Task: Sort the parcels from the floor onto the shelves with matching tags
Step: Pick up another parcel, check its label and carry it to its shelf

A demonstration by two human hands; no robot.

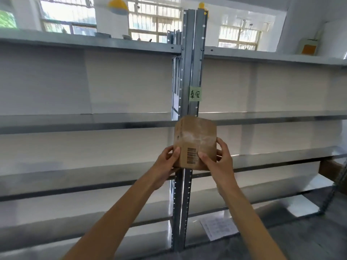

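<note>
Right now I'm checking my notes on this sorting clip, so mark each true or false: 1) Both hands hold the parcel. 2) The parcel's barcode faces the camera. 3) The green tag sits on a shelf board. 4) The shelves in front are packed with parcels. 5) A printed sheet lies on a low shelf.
1) True: the left hand and right hand grip the cardboard parcel.
2) True: the barcode is visible.
3) False: the green tag is stuck on the upright post.
4) False: no parcels show on the shelves.
5) True: the printed sheet lies there.
</note>
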